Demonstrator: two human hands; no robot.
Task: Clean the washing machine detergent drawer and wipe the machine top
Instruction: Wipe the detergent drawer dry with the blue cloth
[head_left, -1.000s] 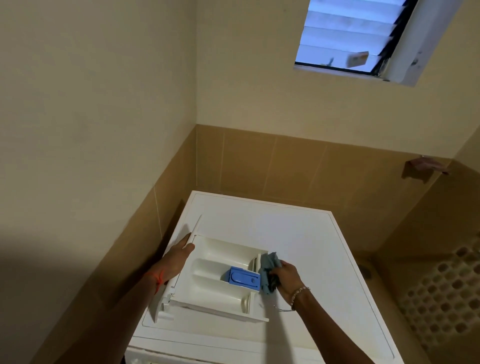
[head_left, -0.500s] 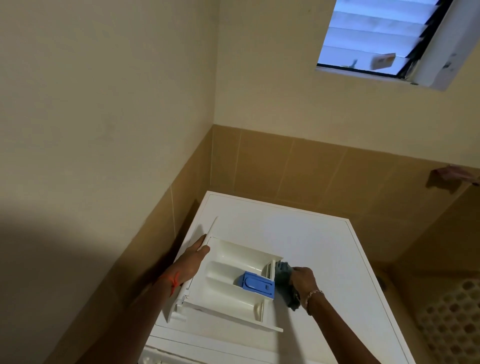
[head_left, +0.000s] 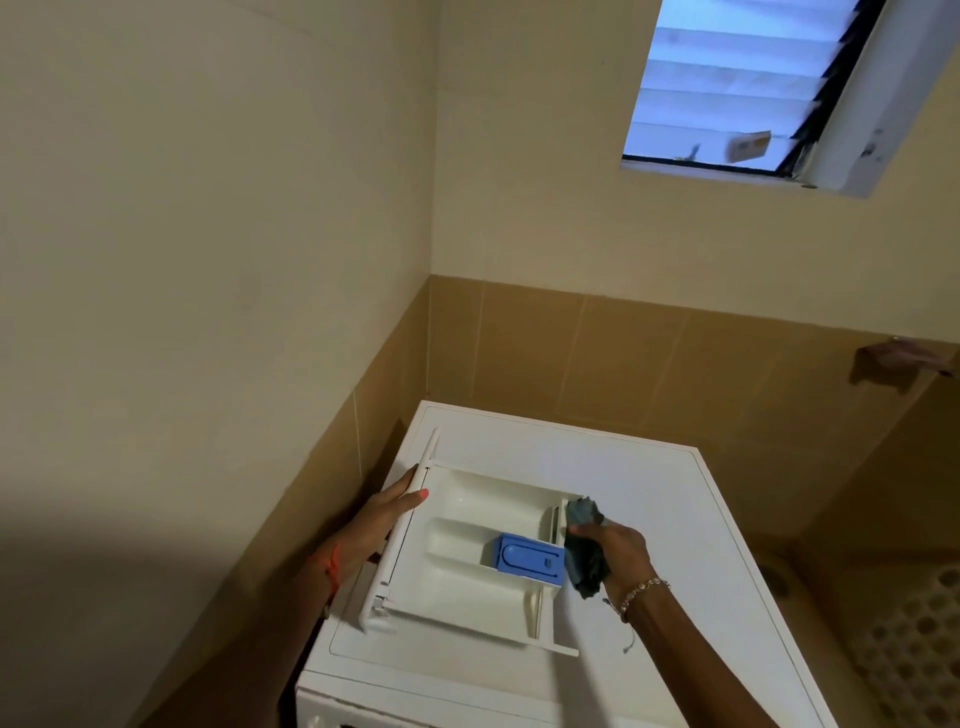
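The detergent drawer (head_left: 467, 561) lies flat on the washing machine top (head_left: 623, 478), pulled wholly out of the machine and set toward the top's left edge and front half. It is a shallow tray of smooth, glossy white plastic with rounded moulded compartments, and its long flat front panel (head_left: 402, 530) runs along the left edge of the machine top. A rectangular blue plastic insert (head_left: 530, 562) sits in the compartment at the drawer's right end, beside thin upright white ribs.

The left hand (head_left: 382, 525) lies open and flat against the outer face of the front panel, fingers stretched along it, thumb tip on its upper edge; the grip is a loose brace, not a closed hold. A red thread circles that wrist. The right hand (head_left: 615, 551) is closed around a crumpled dark grey-blue cloth (head_left: 584, 545), soft and wrinkled, which is pressed against the drawer's right end wall just beside the blue insert. A beaded bracelet hangs at that wrist.

The machine top is a smooth white panel with a thin raised rim and rounded corners. Its back half and whole right side are bare. The machine stands in a corner: the left edge is close to the tan-tiled wall (head_left: 374, 415), with a dark narrow gap between, and the back edge is near the tiled rear wall. A louvred window (head_left: 727, 88) is set high above.
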